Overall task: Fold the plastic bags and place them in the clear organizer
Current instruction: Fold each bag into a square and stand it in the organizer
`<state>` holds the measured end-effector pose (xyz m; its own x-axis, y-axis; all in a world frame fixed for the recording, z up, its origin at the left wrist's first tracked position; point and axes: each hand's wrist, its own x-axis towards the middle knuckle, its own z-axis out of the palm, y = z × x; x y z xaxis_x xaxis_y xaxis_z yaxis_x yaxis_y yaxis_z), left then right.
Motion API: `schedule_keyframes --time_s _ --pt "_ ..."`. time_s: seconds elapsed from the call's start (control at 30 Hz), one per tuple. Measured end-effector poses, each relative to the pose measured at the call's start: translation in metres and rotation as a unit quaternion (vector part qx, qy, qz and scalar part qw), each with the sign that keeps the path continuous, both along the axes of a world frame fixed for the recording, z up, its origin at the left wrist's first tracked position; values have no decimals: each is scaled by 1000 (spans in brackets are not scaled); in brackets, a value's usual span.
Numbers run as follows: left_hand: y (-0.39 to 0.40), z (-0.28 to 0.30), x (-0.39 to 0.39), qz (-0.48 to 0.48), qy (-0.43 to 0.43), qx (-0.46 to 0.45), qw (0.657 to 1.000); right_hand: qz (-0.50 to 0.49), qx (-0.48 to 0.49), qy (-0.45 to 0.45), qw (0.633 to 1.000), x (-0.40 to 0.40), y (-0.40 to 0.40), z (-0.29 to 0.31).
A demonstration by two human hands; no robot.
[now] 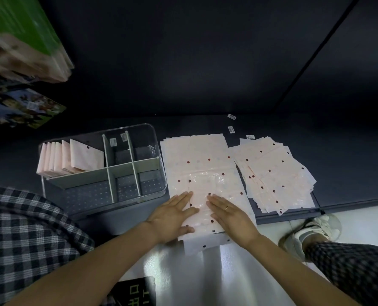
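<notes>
Now left hand (172, 215), right hand (230, 212) spread flat on plastic bag (202, 173) (labels (231, 129) unreadable).

The green package (26, 29) at top left is blurred and cut off; print on the small labels (231, 129) is unreadable.

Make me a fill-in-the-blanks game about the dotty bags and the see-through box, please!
1. Both hands, left hand and right hand, press flat on a ____ bag.
2. The folded bags stand in the far-____ compartment of the clear organizer.
3. The loose pile of bags lies to the ____ of the bag under the hands.
4. The right hand wears a ____ on one finger.

Missing words: dotted; left; right; ring
</notes>
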<state>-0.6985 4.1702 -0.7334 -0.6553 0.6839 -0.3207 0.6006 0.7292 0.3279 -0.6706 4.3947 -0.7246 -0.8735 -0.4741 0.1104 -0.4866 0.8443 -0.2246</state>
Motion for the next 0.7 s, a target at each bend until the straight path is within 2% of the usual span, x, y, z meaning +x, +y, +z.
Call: schedule_keyframes --time_s 0.1,0.2,0.33,0.43,0.5,0.6,0.7 --pt "-2 5 -2 5 -25 25 999 -1 3 11 1000 -6 -2 -2" --pt "-3 10 -3 16 -44 46 998 37 53 3 998 -10 -1 -1" --pt "-3 18 -3 39 -79 67 994 26 105 -43 993 -18 -3 9" --pt "0 26 -1 87 -107 99 985 -20 42 -98 994 -25 -3 20" --pt "1 35 -1 135 -110 151 973 -30 10 -126 992 -28 -2 31" --pt "-2 55 -4 221 -63 240 943 -84 -129 -133 979 -33 -7 67" --pt "-20 76 -10 299 -28 283 911 -110 -223 -191 950 -46 -22 106"
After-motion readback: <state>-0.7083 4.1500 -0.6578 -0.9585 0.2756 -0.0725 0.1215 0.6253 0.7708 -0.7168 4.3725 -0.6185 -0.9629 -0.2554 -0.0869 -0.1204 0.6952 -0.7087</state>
